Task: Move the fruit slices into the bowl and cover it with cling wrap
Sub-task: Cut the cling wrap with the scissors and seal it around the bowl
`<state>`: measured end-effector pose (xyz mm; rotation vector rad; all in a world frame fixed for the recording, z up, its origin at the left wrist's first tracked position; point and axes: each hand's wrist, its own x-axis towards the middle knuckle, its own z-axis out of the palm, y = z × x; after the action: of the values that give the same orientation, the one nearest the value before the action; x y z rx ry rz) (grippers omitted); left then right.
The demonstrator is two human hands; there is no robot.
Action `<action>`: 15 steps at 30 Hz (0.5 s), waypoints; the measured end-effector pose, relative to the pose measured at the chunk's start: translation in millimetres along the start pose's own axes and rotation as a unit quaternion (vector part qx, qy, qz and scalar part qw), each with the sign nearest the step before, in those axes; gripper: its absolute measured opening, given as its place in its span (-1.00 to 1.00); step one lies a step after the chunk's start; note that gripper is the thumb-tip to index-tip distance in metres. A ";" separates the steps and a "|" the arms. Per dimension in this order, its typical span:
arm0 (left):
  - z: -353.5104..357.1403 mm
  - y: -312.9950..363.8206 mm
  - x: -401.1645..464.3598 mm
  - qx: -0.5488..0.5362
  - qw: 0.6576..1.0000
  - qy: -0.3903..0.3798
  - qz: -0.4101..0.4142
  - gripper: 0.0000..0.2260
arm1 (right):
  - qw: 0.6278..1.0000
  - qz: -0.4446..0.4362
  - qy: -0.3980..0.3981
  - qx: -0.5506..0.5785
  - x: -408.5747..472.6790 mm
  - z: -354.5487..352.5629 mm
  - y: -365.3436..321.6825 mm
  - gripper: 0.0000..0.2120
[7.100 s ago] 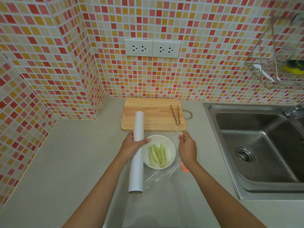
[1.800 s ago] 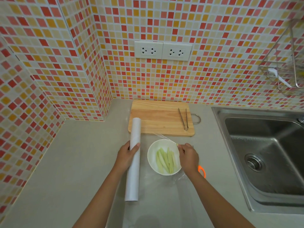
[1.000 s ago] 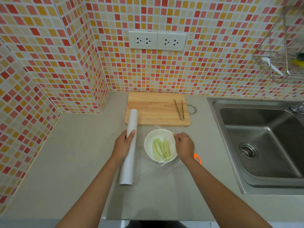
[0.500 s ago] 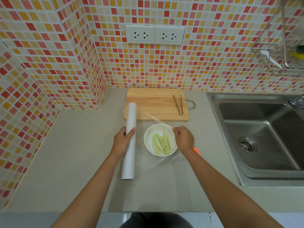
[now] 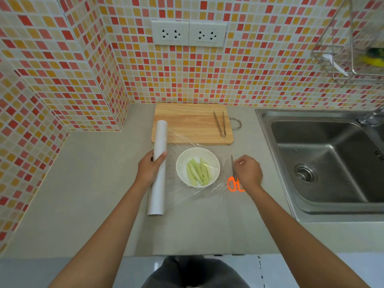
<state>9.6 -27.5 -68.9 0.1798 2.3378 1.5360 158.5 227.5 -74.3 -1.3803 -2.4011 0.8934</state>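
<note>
The pale green fruit slices (image 5: 198, 172) lie in the round white bowl (image 5: 197, 166), clear cling wrap (image 5: 216, 189) draped over it. The left hand (image 5: 150, 169) grips the white roll (image 5: 158, 167); the right hand (image 5: 248, 173), loosely curled, hovers over orange-handled scissors (image 5: 234, 180). Cutting and sealing remain.

A pale, unvarnished wood board (image 5: 192, 123) sits at centre beside a brushed steel sink (image 5: 324, 163) at right; clear, glossy wrap (image 5: 209, 189) crinkles over a smooth white bowl (image 5: 214, 163) on the matt grey counter (image 5: 83, 183), under shiny mosaic tiles (image 5: 62, 59).
</note>
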 end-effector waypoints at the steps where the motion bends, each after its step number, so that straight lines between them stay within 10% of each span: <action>1: 0.2 0.1 -0.3 -0.001 1.000 0.003 -0.001 -0.73 | 0.999 0.016 -0.028 -0.038 -2.4 -2.7 5.1 -0.87; 6: 0.2 0.8 -0.7 -0.006 1.000 0.012 -0.009 -0.68 | 0.972 0.075 -0.155 -0.162 -19.2 -7.0 18.1 -0.78; 15: 0.6 3.8 -4.2 -0.005 1.000 0.021 -0.019 -0.70 | 0.972 0.093 -0.138 -0.168 -26.9 -12.6 0.1 -0.83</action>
<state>13.4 -26.6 -64.7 0.0991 2.3511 1.5486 178.8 209.7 -61.8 -1.7279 -2.7692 0.7940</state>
